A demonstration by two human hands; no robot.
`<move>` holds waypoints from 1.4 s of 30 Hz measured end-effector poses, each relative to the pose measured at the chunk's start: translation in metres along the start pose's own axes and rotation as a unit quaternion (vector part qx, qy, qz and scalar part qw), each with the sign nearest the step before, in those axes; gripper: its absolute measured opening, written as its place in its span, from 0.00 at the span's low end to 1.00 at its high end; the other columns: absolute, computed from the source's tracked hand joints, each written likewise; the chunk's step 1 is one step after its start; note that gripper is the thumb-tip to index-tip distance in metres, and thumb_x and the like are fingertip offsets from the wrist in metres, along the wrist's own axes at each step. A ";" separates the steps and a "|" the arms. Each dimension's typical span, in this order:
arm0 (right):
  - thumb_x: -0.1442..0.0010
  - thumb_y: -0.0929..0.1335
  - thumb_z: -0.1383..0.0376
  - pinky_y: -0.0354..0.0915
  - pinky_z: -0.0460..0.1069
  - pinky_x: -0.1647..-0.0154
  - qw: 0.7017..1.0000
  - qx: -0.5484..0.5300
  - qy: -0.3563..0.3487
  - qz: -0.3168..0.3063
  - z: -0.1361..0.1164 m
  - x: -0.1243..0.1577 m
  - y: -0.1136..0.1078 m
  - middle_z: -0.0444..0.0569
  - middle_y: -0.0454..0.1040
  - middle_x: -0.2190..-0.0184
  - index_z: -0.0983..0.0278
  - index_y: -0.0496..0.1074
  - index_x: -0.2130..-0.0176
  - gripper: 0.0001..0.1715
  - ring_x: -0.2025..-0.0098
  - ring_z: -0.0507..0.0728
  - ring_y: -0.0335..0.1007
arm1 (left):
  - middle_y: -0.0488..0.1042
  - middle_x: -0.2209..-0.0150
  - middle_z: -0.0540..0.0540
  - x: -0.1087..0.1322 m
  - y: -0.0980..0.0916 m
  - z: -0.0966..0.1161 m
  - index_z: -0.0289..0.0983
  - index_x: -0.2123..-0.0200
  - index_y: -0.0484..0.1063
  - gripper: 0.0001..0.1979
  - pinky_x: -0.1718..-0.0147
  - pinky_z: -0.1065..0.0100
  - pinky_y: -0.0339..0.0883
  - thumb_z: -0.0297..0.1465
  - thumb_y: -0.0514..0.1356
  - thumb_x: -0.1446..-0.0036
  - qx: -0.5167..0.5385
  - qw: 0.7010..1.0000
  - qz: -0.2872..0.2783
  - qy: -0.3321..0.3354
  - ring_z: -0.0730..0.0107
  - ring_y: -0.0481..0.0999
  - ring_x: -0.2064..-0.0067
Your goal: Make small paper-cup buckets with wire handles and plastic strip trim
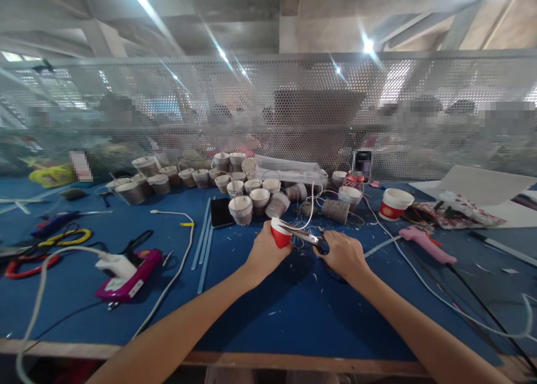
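Observation:
My left hand (265, 251) is closed around a small red and white paper cup (281, 237), holding it above the table. In my right hand (343, 254) is a pair of scissors (308, 237), its blades pointing left at the cup's rim. A thin white strip (311, 207) curls up and away from the rim, apparently cut from it. Behind my hands stand several twine-wrapped cups (240, 209) with wire handles, and some of them lie on their sides. A whole red and white paper cup (394, 205) stands to the right.
A pink glue gun (428, 245) lies on the blue table (268, 322) at right, its cable trailing forward. A purple power strip (130, 276), pliers, clear glue sticks (204, 247) and a white cable occupy the left. A perforated metal screen (235, 109) closes off the back.

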State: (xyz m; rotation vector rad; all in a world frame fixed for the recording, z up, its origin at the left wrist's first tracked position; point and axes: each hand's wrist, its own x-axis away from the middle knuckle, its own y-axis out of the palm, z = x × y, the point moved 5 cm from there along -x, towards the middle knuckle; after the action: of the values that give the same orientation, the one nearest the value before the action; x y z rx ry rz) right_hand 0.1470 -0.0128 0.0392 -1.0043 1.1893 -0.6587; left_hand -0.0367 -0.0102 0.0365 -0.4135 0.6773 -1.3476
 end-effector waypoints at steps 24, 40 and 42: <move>0.46 0.62 0.54 0.50 0.46 0.75 0.998 -0.044 0.038 0.014 0.009 -0.004 0.000 0.47 0.74 0.74 0.64 0.69 0.73 0.17 0.71 0.54 0.70 | 0.72 0.66 0.43 -0.015 0.011 -0.003 0.31 0.55 0.62 0.31 0.72 0.68 0.69 0.38 0.66 0.61 0.371 0.912 -0.169 -0.038 0.70 0.73 0.70; 0.45 0.61 0.55 0.51 0.46 0.73 0.998 0.005 -0.004 0.057 0.009 -0.004 -0.004 0.48 0.72 0.74 0.65 0.69 0.71 0.18 0.71 0.55 0.69 | 0.71 0.67 0.47 -0.010 0.009 -0.007 0.35 0.57 0.64 0.27 0.73 0.69 0.69 0.40 0.65 0.60 0.208 0.971 -0.116 0.013 0.72 0.71 0.72; 0.46 0.61 0.55 0.51 0.46 0.73 0.998 0.008 -0.004 0.055 0.009 -0.004 -0.004 0.48 0.73 0.74 0.65 0.69 0.71 0.17 0.70 0.55 0.69 | 0.70 0.68 0.48 -0.010 0.007 -0.005 0.35 0.56 0.63 0.27 0.73 0.69 0.69 0.40 0.65 0.60 0.193 0.975 -0.109 0.013 0.73 0.70 0.72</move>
State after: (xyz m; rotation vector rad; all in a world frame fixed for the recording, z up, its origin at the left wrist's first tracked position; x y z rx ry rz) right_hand 0.1544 -0.0088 0.0449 -0.9220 1.2208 -0.5758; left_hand -0.0354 0.0010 0.0301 -0.1580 0.3838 -1.6556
